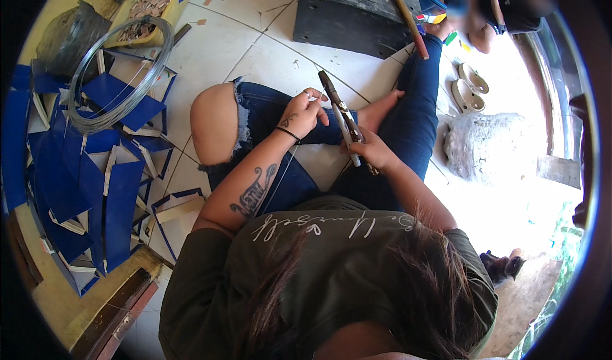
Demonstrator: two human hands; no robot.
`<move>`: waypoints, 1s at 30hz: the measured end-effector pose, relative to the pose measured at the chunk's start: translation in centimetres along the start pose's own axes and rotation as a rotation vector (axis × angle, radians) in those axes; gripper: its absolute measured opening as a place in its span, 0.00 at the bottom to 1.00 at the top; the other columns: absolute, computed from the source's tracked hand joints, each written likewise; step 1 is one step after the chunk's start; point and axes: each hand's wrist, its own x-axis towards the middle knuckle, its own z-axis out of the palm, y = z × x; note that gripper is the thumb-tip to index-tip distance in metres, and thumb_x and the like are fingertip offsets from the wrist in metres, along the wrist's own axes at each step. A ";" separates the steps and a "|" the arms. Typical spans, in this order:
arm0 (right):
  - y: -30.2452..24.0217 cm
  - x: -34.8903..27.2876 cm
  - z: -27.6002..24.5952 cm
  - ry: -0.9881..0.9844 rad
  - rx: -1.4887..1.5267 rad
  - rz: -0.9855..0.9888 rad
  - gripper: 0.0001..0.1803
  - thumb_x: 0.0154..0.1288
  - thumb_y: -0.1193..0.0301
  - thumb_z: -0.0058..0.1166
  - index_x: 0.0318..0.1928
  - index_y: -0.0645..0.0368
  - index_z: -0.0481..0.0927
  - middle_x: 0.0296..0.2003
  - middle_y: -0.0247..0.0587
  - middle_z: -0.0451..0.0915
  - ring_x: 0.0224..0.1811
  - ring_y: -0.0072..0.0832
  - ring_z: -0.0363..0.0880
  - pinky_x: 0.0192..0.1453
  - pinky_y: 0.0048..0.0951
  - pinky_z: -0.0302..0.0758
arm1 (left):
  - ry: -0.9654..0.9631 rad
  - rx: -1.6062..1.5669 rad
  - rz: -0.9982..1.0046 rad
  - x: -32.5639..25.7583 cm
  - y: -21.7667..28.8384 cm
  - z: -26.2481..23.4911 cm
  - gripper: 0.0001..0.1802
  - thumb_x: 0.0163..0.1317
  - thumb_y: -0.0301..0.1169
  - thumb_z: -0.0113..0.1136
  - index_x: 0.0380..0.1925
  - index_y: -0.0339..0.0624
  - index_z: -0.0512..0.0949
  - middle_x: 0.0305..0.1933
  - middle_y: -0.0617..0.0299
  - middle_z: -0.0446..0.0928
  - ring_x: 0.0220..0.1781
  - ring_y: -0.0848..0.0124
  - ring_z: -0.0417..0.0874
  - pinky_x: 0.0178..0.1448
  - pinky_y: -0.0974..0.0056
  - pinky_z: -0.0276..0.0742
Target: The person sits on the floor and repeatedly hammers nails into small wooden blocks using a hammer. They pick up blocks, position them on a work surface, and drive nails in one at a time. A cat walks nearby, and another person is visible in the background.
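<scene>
My left hand [302, 115] is closed in a pinch on a thin wire [288, 166], which trails down past my wrist toward my lap. Beside it, my right hand [371, 151] is wrapped round the worn handles of long pliers [345, 119]. The tool's dark end points up and away, close to my left fingertips. Whether its jaws touch the wire is too small to tell. Both hands are over my crossed legs in torn jeans [417, 98].
A coil of wire [76, 98] rests on many blue boxes [121, 194] at left. Behind is a yellow tray [182, 3] of small brown pieces. A black board [306, 22] bears a hammer-like stick [408, 19]. At right are sandals [468, 95], a stump [472, 146] and a person [503, 9].
</scene>
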 end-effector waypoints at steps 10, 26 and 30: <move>-1.1 0.1 -1.2 0.075 -0.125 0.063 0.15 0.57 0.69 0.52 0.42 0.65 0.78 0.29 0.40 0.81 0.33 0.28 0.80 0.42 0.30 0.76 | -0.043 0.025 -0.127 -4.0 0.3 0.1 0.11 0.74 0.32 0.38 0.46 0.38 0.68 0.20 0.54 0.77 0.09 0.76 0.68 0.14 0.72 0.62; 4.2 4.6 -2.2 -0.034 -0.515 0.050 0.14 0.59 0.64 0.51 0.35 0.64 0.80 0.30 0.47 0.81 0.32 0.33 0.81 0.40 0.34 0.77 | 0.058 0.156 -0.211 -2.6 -2.9 -0.4 0.14 0.73 0.35 0.40 0.45 0.39 0.72 0.17 0.60 0.76 0.09 0.78 0.63 0.14 0.71 0.59; 3.5 4.5 -1.4 0.101 -0.381 0.118 0.15 0.55 0.67 0.52 0.38 0.66 0.77 0.28 0.46 0.80 0.30 0.33 0.81 0.37 0.33 0.77 | 0.114 0.263 -0.197 -2.4 -2.9 0.0 0.13 0.72 0.33 0.39 0.43 0.38 0.74 0.18 0.60 0.77 0.09 0.77 0.65 0.15 0.71 0.60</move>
